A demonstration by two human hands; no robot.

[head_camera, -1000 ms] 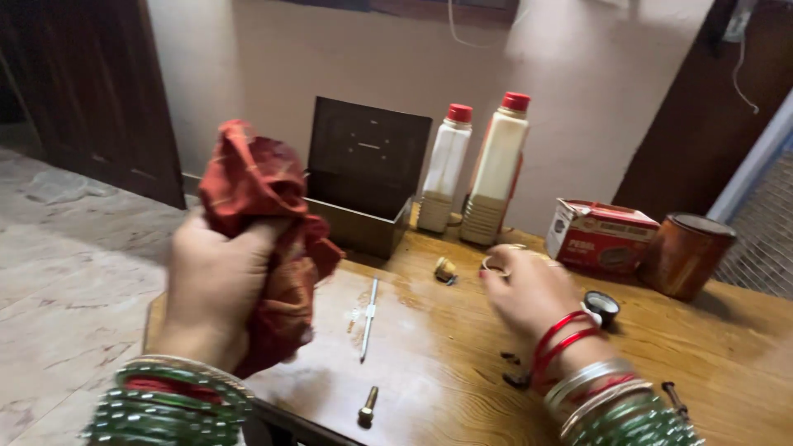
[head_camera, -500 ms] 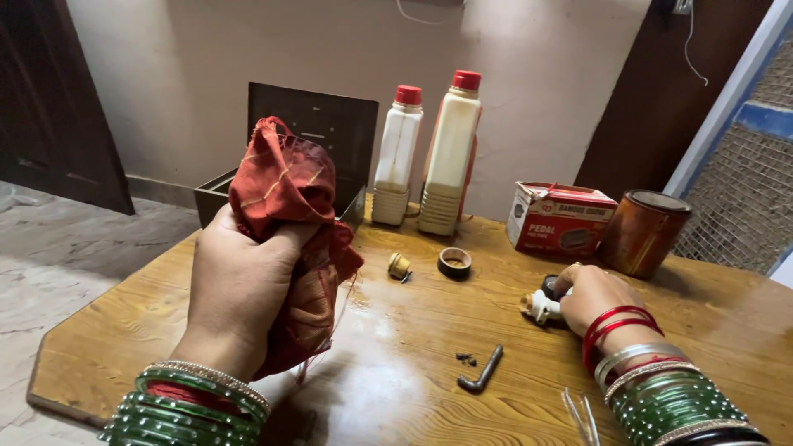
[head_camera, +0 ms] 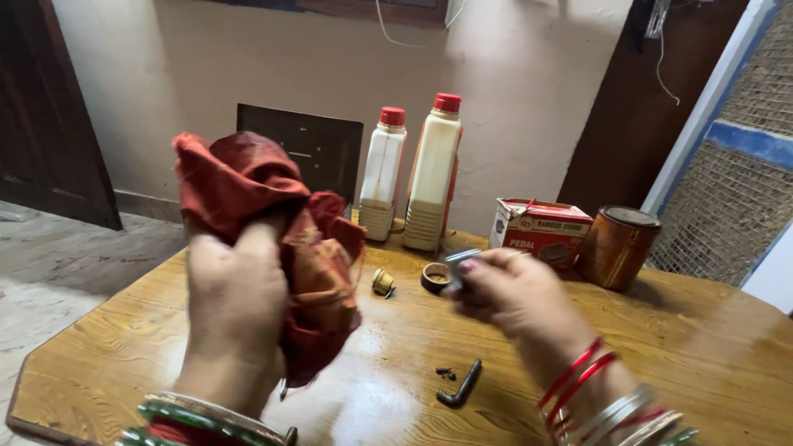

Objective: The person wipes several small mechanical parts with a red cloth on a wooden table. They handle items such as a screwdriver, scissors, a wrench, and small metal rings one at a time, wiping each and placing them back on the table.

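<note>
A: Left hand (head_camera: 235, 318) is up over the near left of the glossy, grained wooden table (head_camera: 661, 355), fingers clamped around a crumpled dark red cloth with thin gold stripes (head_camera: 281, 239). Soft, bunched folds spill above and below the fist.

B: And the right hand (head_camera: 516, 293)? It's blurred, but the fingertips are pinched on a small shiny metal piece (head_camera: 457, 264), held just above the tabletop near the middle.

A: Right beside that, on the wood, a short dark ring-shaped cap (head_camera: 434, 277), and left of it a small brass-coloured fitting (head_camera: 382, 282).

B: Nearer us, a bent black metal hex key (head_camera: 460, 385) lies flat, with a few tiny dark bits (head_camera: 444, 372) just left of it.

A: Far side: two tall ribbed white plastic bottles with red caps (head_camera: 434, 173) stand upright, side by side, next to an open dark metal box (head_camera: 301, 153).

B: Far right, a red and white cardboard carton (head_camera: 538, 229) touches a round coppery tin (head_camera: 615, 246).
</note>
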